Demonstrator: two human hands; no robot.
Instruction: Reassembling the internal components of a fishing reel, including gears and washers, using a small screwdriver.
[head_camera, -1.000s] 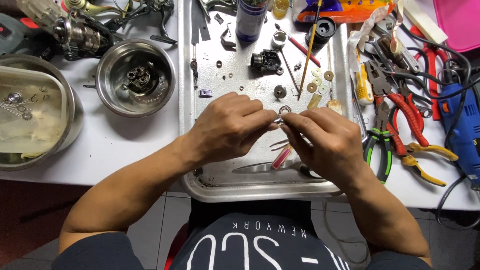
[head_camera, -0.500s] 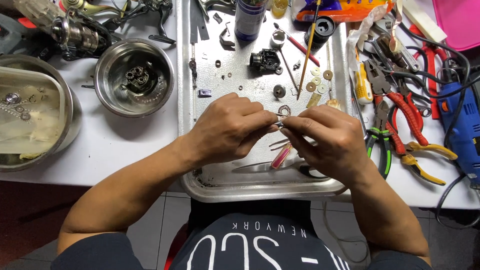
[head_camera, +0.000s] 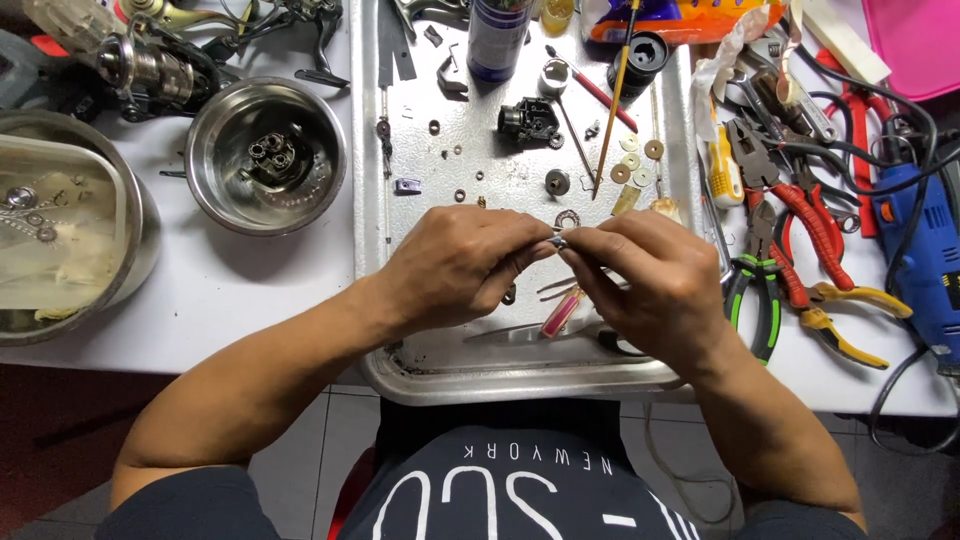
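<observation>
Pinching a small metal part (head_camera: 558, 241) above the tray (head_camera: 520, 375), hands touching.

Item 1: dark blue cylindrical bottle (head_camera: 497, 38) with a pale label band, stood upright at the far end of the metal tray (head_camera: 520, 375), top cut off by the frame edge

Item 2: orange and blue flat package (head_camera: 690, 18), lay across the tray's far right corner, partly under a thin wooden stick

Item 3: small yellowish jar (head_camera: 557, 14), just right of the bottle, mostly out of frame

Item 4: pink flat package or pouch (head_camera: 915, 40), at the counter's far right corner, cropped by the edge

No signs or screens were seen
</observation>
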